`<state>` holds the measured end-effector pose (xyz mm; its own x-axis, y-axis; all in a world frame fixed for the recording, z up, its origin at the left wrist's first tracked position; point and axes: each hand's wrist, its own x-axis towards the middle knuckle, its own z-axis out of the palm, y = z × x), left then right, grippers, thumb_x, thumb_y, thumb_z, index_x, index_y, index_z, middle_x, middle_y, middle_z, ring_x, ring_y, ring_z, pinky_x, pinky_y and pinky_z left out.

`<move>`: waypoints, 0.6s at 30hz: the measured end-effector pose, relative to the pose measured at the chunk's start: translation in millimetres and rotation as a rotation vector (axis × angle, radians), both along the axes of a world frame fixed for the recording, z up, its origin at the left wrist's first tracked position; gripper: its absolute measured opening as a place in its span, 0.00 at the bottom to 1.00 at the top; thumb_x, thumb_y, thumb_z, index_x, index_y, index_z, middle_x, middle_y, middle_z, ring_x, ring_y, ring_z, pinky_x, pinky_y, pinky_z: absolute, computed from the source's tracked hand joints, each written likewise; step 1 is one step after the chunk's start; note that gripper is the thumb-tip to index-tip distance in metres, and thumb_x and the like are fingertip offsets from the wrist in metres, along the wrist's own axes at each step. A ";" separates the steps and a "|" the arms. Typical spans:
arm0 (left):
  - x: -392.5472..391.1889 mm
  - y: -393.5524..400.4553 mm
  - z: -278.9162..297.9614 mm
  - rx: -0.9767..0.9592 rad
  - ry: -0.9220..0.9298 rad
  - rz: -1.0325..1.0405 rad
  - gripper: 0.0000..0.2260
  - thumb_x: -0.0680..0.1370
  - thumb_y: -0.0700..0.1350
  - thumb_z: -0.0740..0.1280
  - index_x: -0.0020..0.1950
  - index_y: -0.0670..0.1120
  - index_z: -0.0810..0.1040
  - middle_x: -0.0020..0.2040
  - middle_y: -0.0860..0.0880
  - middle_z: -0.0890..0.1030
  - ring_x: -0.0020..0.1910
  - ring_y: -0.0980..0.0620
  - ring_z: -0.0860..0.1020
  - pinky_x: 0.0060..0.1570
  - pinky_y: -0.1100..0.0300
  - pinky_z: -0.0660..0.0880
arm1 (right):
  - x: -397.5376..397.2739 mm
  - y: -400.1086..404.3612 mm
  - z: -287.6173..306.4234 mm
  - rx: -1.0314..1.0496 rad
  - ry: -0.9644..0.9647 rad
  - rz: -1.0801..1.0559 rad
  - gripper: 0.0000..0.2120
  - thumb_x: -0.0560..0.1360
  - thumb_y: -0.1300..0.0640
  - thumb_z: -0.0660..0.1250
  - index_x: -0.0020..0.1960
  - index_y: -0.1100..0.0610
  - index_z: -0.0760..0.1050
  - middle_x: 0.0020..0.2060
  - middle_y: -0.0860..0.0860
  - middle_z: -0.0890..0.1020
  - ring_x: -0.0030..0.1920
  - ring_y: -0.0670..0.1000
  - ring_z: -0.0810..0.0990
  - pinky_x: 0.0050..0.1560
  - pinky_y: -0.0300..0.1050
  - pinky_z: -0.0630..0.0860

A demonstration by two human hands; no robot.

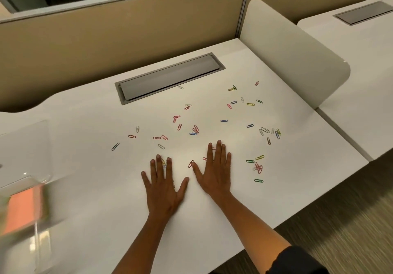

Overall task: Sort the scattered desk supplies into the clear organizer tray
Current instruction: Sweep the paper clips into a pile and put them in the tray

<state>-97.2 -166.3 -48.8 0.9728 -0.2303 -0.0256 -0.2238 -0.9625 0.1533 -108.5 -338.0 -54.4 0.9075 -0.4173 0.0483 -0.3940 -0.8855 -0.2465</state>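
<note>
- Smooth white table (85, 188) with a matte top fills the view, closed off behind by a tan fabric-covered partition (106, 39).
- Clips (212, 124), thin bent-wire loops coated red, pink, blue, green, yellow and white, lie flat and scattered over the middle and right of the table, their long axes pointing every which way.
- One small heap (258, 167) of pink, white and red clips lies near the right hand; another loose bunch (270, 132) sits further right and back.
- Left hand (163, 188) lies palm down, fingers spread and holding nothing, with a few clips partly under its fingertips.
- Right hand (214, 175) is likewise flat and spread, empty, a red clip (191, 163) just off its thumb tip.
- Tray (25, 188), clear hard plastic with rounded walls, stands at the left edge, blurred; an orange pad (23, 209) shows through it.
- Grey rectangular metal flap (170, 77) is set flush into the table behind the clips.
- Rounded cream divider (293, 50) stands at the right.
</note>
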 end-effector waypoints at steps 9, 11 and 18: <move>22.1 -14.5 -0.5 -0.009 0.006 -0.151 0.28 0.80 0.61 0.47 0.78 0.53 0.47 0.79 0.48 0.45 0.77 0.46 0.42 0.72 0.38 0.48 | 15.1 -0.4 -6.0 0.004 0.015 0.254 0.30 0.80 0.42 0.46 0.77 0.57 0.50 0.77 0.53 0.50 0.77 0.51 0.47 0.75 0.57 0.54; 24.4 -14.7 0.3 -0.030 0.012 -0.189 0.28 0.80 0.61 0.47 0.78 0.54 0.46 0.79 0.48 0.45 0.77 0.47 0.42 0.72 0.38 0.49 | 13.5 -1.4 -4.1 0.039 -0.011 0.289 0.30 0.81 0.43 0.47 0.78 0.57 0.48 0.78 0.51 0.50 0.77 0.49 0.46 0.75 0.55 0.54; 19.6 -1.2 10.0 -0.234 0.020 -0.088 0.35 0.77 0.64 0.52 0.78 0.50 0.44 0.79 0.48 0.43 0.77 0.50 0.44 0.74 0.43 0.48 | -28.5 3.9 6.9 0.056 -0.141 0.052 0.35 0.79 0.42 0.53 0.77 0.59 0.46 0.77 0.53 0.49 0.77 0.51 0.47 0.76 0.53 0.51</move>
